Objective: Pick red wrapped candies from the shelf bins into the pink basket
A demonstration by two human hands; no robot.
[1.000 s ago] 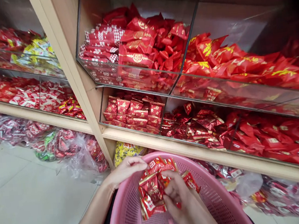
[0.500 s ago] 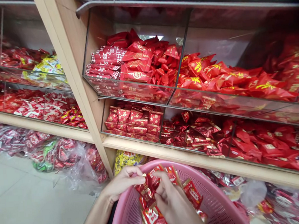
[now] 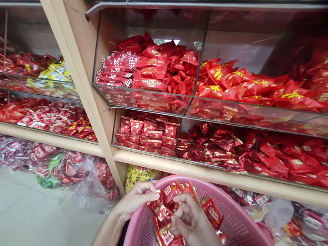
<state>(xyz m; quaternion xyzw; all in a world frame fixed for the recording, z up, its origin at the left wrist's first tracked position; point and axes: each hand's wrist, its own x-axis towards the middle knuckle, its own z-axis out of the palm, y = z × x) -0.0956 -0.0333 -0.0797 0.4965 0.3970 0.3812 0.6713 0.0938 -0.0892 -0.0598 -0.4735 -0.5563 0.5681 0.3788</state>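
Note:
A pink perforated basket (image 3: 237, 216) stands at the bottom centre, with several red and gold wrapped packets (image 3: 165, 239) inside. At its upper left rim, my left hand (image 3: 138, 199) pinches the corner of a red packet (image 3: 161, 211) between thumb and fingers. My right hand (image 3: 189, 217) is over the basket, just right of that packet, its fingers curled together; whether anything is between them is hidden. Another red packet (image 3: 212, 213) lies to the right of my right hand.
Shelves with clear-fronted bins (image 3: 149, 95) of red packets stand ahead, above a wooden ledge (image 3: 162, 165). A wooden post (image 3: 86, 84) divides them. Bagged sweets (image 3: 72, 168) lie on the pale floor (image 3: 43, 223) at left; more bags (image 3: 312, 217) are at right.
My right hand's fingers have drawn back slightly from the packet in my left hand, which shows more of its face and has tilted.

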